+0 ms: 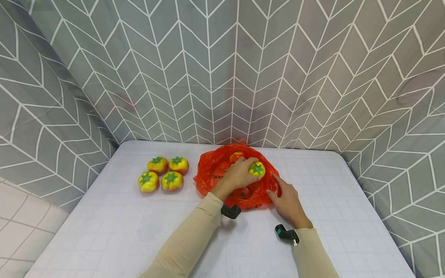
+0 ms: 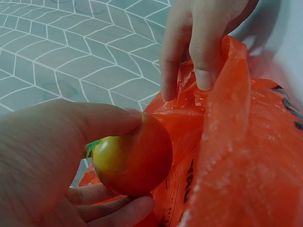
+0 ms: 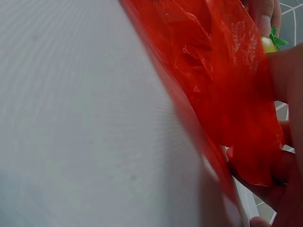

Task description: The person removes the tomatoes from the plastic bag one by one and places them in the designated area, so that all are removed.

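My left hand point(image 1: 240, 173) grips a yellow-and-red tomato point(image 1: 257, 169) with a green leafy top, holding it over the open mouth of a red plastic bag point(image 1: 206, 164). Thumb and fingers lie on opposite sides of the tomato in the left wrist view. At the bag's right side, my right hand point(image 1: 287, 200) pinches the rim between thumb and fingers, and part of this hold is hidden by the plastic in the right wrist view. Inside the bag, toward the back, another tomato point(image 1: 236, 156) shows reddish, partly covered by the left hand.
Several more tomatoes point(image 1: 171, 181) sit grouped on the white table point(image 1: 114, 227) left of the bag. A grey curtain point(image 1: 222, 77) with white chevron lines stands behind the table and along its sides. Each wrist wears a black strap device point(image 1: 286, 234).
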Demonstrator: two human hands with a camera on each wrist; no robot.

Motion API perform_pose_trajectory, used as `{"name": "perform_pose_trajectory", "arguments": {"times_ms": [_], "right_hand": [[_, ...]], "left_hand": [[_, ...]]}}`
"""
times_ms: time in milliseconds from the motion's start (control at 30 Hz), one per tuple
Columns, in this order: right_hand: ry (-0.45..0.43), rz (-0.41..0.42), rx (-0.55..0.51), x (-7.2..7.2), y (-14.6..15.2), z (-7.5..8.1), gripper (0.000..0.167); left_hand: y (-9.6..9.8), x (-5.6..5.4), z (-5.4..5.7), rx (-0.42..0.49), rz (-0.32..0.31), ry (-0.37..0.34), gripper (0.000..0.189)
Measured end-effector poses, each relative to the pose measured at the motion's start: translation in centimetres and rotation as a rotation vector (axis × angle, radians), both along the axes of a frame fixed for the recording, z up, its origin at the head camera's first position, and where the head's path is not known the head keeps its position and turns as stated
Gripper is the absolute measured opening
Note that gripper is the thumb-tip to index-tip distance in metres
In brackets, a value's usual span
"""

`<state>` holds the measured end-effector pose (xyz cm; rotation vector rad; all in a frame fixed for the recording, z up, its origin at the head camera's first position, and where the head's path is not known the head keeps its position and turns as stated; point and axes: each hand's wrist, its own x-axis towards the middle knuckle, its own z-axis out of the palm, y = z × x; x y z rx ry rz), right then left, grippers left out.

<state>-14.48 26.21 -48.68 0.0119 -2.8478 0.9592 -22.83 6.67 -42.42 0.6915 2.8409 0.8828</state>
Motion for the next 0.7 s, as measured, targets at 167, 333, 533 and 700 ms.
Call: {"name": "perform_pose_trajectory", "arguments": {"times_ms": [167, 333, 533, 700], "right_hand": [[-0.009, 0.002, 0.004, -0.1, 0.1, 0.0, 0.067], [-0.008, 0.0, 0.002, -0.1, 0.2, 0.0, 0.067], [-0.011, 0.001, -0.017, -0.1, 0.2, 0.0, 0.067], [-0.018, -0.002, -0.023, -0.1, 0.2, 0.0, 0.067]], "left_hand": [[-0.2, 0.0, 0.2, 0.021, -0.011, -0.013, 0.066], [-0.5, 0.2, 0.6, 0.066, -0.011, -0.033, 0.066], [-0.9, 0.5, 0.7, 0.103, -0.016, -0.051, 0.066], [-1.3, 0.8, 0.8, 0.125, -0.025, -0.053, 0.065]]}}
